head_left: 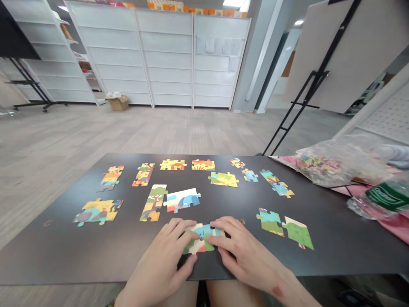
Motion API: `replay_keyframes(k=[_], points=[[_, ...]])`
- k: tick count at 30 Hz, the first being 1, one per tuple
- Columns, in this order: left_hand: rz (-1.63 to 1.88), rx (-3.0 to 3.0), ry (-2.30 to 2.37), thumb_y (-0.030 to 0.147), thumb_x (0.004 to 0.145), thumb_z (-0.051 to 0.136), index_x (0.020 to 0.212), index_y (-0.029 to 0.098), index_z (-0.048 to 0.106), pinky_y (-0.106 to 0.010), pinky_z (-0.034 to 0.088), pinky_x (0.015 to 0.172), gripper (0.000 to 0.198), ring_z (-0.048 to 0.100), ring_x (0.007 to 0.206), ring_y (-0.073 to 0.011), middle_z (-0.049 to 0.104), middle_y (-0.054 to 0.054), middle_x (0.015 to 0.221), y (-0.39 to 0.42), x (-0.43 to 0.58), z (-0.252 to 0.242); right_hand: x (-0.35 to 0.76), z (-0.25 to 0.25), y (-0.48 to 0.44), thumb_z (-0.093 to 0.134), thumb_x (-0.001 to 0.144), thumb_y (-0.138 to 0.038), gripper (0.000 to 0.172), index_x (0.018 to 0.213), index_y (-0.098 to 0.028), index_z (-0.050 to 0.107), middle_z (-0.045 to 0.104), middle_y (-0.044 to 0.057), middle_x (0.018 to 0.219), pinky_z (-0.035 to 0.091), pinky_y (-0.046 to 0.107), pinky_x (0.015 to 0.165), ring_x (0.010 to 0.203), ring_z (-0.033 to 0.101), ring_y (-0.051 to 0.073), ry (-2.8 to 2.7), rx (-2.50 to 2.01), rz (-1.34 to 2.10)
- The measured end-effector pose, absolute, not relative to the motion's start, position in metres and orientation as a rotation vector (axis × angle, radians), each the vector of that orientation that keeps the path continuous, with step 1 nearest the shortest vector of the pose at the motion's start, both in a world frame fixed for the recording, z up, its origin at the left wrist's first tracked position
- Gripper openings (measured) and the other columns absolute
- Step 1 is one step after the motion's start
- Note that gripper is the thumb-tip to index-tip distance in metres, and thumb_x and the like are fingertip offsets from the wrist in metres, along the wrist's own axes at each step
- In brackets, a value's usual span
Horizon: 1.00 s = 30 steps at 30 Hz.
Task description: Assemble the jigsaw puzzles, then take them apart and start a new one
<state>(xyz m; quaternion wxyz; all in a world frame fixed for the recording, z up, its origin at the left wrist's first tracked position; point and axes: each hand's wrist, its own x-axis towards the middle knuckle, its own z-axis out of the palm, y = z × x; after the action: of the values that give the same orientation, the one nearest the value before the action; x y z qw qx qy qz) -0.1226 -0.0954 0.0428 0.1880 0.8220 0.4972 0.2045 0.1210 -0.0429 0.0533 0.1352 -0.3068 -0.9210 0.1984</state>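
Note:
Near the front edge of the table, small jigsaw puzzle pieces [198, 246] in cream, blue, green and red lie side by side between my hands. My left hand [168, 256] grips their left side, fingertips on top and thumb at the near edge. From the right, my right hand [239, 247] holds the blue and green puzzle piece [209, 245] with bent fingers. The fingers partly cover the pieces, so I cannot tell whether the seam is fully locked. Just beyond lie a joined strip with a tree [155, 200] and a section with a blue elephant [185, 201].
Joined puzzle sections lie around the dark table [128, 256]: a yellow one [96, 211] at left, a yellow-green one [223, 179] farther back, a green one [298, 232] at right. A plastic bag [335, 164] and a green-labelled bottle [383, 198] rest on pink cloth at the right edge.

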Motion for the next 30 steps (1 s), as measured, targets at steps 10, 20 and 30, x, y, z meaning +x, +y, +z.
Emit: replay_keyframes(k=[10, 20, 30], points=[[0.575, 2.268, 1.409, 0.016, 0.091, 0.056, 0.122, 0.029, 0.054, -0.042, 0.045, 0.107, 0.034, 0.046, 0.129, -0.0261, 0.057, -0.003, 0.137, -0.093, -0.123, 0.04, 0.123, 0.043, -0.045, 0.051, 0.085, -0.004, 0.039, 0.115, -0.024, 0.066, 0.062, 0.01, 0.13, 0.051, 0.043, 0.102, 0.123, 0.055, 0.026, -2.537, -0.876, 0.539], [0.592, 2.266, 1.435, 0.016, 0.088, 0.058, 0.125, 0.029, 0.054, -0.045, 0.047, 0.106, 0.04, 0.048, 0.128, -0.0278, 0.057, -0.003, 0.139, -0.094, -0.124, 0.035, 0.128, 0.035, -0.048, 0.057, 0.08, -0.01, 0.038, 0.116, -0.022, 0.059, 0.065, 0.012, 0.129, 0.053, 0.04, 0.102, 0.122, 0.061, 0.026, -2.359, -0.937, 0.535], [0.552, 2.264, 1.46, 0.014, 0.087, 0.056, 0.12, 0.027, 0.057, -0.046, 0.048, 0.105, 0.035, 0.048, 0.127, -0.0282, 0.058, -0.004, 0.138, -0.093, -0.121, 0.038, 0.129, 0.037, -0.047, 0.052, 0.083, -0.006, 0.023, 0.096, -0.023, 0.059, 0.064, 0.01, 0.12, 0.053, 0.039, 0.095, 0.116, 0.06, 0.025, -2.299, -0.938, 0.466]])
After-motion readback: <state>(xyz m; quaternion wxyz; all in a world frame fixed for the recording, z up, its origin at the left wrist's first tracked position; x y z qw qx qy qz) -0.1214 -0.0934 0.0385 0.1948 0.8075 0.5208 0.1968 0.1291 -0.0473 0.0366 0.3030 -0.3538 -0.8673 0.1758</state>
